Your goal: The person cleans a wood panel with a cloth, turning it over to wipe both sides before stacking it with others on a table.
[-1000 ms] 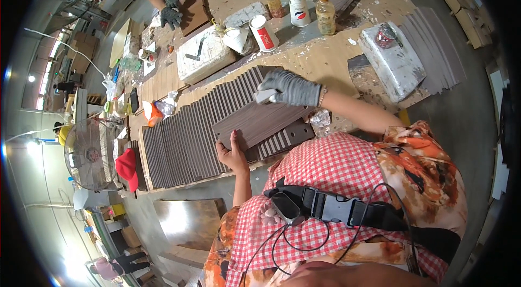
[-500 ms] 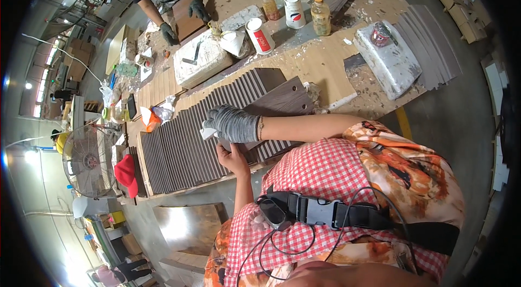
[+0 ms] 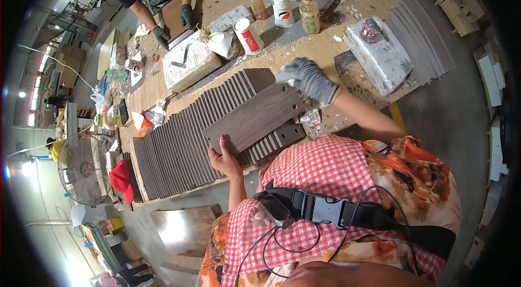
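A dark wood-grain board (image 3: 252, 116) with holes at its right end lies slanted over a long row of stacked dark slats (image 3: 176, 148). My bare left hand (image 3: 226, 162) grips the board's near left end, thumb on top and fingers beneath. At the far right end, beside the holes, is my right hand (image 3: 313, 80) in a grey knit glove. Its fingers are curled over a small white wad (image 3: 286, 74), mostly hidden and slightly blurred, perhaps cloth.
Beyond the slats stand a white-smeared block (image 3: 190, 67), white cups (image 3: 247, 36) and bottles (image 3: 309, 14). A wrapped slab (image 3: 380, 59) carries a small can at right. Across the table, a co-worker's gloved hands (image 3: 186, 17) hold a brown board. A fan (image 3: 84, 169) stands left.
My right hand has swept along the board from its left end to its right end with the white wad. My left hand stays at the left end. The view has shifted slightly.
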{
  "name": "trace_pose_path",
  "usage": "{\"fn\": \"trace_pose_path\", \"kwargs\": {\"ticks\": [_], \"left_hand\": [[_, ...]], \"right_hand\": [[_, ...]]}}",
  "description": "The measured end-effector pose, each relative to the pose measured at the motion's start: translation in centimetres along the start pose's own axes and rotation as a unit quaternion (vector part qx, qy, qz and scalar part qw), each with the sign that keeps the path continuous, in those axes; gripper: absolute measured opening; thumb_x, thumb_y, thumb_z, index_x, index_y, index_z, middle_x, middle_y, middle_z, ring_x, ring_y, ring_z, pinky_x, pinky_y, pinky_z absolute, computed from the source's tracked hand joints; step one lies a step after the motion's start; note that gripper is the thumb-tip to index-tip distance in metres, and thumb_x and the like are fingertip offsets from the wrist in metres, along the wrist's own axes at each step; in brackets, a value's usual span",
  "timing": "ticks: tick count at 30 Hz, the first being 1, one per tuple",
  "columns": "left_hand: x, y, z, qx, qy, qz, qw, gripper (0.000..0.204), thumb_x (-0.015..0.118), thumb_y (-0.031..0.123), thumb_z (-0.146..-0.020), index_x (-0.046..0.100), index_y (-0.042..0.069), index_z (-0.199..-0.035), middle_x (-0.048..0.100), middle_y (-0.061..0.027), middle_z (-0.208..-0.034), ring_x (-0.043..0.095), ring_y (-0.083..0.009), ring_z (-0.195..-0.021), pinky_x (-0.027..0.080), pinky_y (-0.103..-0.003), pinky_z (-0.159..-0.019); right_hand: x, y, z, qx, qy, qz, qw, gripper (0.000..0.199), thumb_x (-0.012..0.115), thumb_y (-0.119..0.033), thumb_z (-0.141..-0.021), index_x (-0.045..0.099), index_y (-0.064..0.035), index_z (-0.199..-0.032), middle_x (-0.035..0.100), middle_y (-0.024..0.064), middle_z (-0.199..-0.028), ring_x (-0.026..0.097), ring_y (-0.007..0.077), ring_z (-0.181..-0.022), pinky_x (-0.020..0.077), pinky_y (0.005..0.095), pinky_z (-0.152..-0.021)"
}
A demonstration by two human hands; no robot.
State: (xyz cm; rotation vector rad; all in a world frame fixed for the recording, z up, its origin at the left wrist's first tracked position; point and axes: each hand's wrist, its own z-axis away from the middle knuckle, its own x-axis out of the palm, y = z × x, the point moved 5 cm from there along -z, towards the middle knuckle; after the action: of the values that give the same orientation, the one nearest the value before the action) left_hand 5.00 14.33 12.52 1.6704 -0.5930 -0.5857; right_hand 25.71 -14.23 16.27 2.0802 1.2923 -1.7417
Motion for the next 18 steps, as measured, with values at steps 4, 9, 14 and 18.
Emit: {"fn": "trace_pose_path", "kwargs": {"ticks": [4, 9, 14, 18], "left_hand": [[0.1, 0.8, 0.2, -0.009, 0.007, -0.02, 1.0, 0.014, 0.061, 0.009, -0.092, 0.058, -0.003, -0.098, 0.066, -0.0077, -0.095, 0.06, -0.0105, -0.083, 0.049, -0.022, -0.074], [0.1, 1.1, 0.0, 0.024, 0.002, -0.036, 0.999, 0.012, 0.061, 0.008, -0.091, 0.058, -0.002, -0.097, 0.066, -0.0066, -0.092, 0.06, -0.0098, -0.081, 0.048, -0.022, -0.075], [-0.4, -0.2, 0.0, 0.004, 0.011, -0.047, 0.999, 0.023, 0.052, 0.021, -0.098, 0.057, -0.001, -0.094, 0.06, -0.004, -0.083, 0.055, -0.0089, -0.074, 0.045, -0.022, -0.067], [-1.7, -0.8, -0.6, 0.034, 0.054, -0.096, 0.993, 0.041, 0.038, 0.034, -0.102, 0.055, -0.002, -0.091, 0.048, -0.0019, -0.077, 0.04, -0.0104, -0.071, 0.036, -0.024, -0.068]], "right_hand": [[0.1, 8.5, 3.5, 0.149, 0.025, 0.023, 0.988, 0.031, 0.067, -0.016, -0.072, 0.066, -0.0067, -0.102, 0.06, 0.0164, -0.093, 0.058, 0.0321, -0.089, 0.0475, 0.0387, -0.084], [1.3, 15.6, 9.9, 0.289, 0.025, 0.035, 0.956, 0.034, 0.068, -0.021, -0.073, 0.064, -0.0061, -0.103, 0.06, 0.0182, -0.092, 0.058, 0.0326, -0.093, 0.0462, 0.0414, -0.085], [2.0, 12.6, 8.9, 0.17, 0.142, 0.051, 0.974, 0.044, 0.067, -0.027, -0.081, 0.056, -0.0049, -0.119, 0.063, 0.0157, -0.101, 0.059, 0.0292, -0.096, 0.0462, 0.0412, -0.088], [4.1, 5.3, 4.9, 0.202, -0.048, -0.524, 0.826, 0.039, 0.066, -0.019, -0.087, 0.056, -0.0008, -0.12, 0.064, 0.012, -0.107, 0.06, 0.0181, -0.098, 0.0481, 0.0283, -0.088]]}}
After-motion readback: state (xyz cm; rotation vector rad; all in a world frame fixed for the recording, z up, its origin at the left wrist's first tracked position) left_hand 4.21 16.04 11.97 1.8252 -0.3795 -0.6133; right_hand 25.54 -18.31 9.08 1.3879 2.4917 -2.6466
